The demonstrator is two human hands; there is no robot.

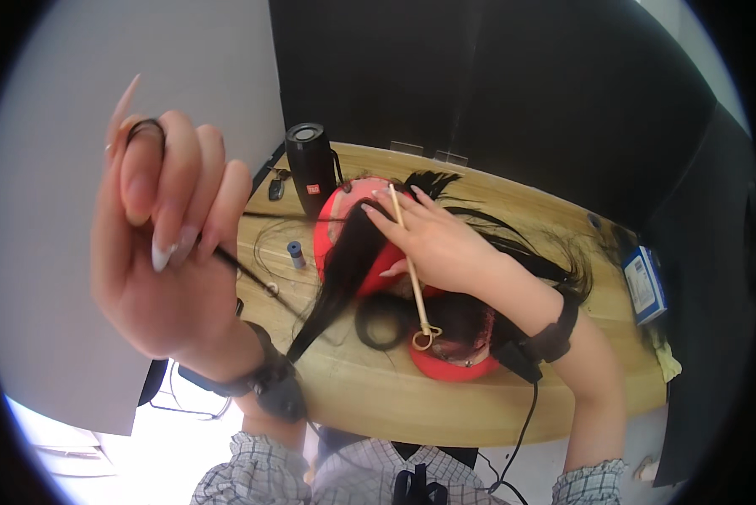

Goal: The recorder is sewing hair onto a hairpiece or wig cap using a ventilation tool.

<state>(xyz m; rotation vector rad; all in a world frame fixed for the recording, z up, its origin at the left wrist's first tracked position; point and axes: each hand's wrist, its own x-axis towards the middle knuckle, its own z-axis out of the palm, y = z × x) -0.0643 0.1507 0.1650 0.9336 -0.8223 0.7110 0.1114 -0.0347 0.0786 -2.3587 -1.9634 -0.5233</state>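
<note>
My left hand (172, 227) is raised at the left, fingers curled into the palm. A thin black strand (256, 276), hair or thread, runs from it, and a dark loop circles one finger. On the table, a red rounded block (323, 240) carries a pinkish cap with long black hair (353, 252). My right hand (441, 244) rests over this hair, fingertips against its upper part. A slim gold-coloured rod with ring loops at its lower end (411, 273) lies along that hand's fingers. Exactly how it is gripped is partly hidden. Below sits a second red block (445, 366) with a cap and dark hair.
A black cylindrical speaker (309, 172) stands behind the first block, with keys (277, 187) to its left. A small blue spool (295, 255) is on the wooden table (370, 400). At the right edge lies a blue and white box (644, 284). Dark panels (513, 93) rise behind.
</note>
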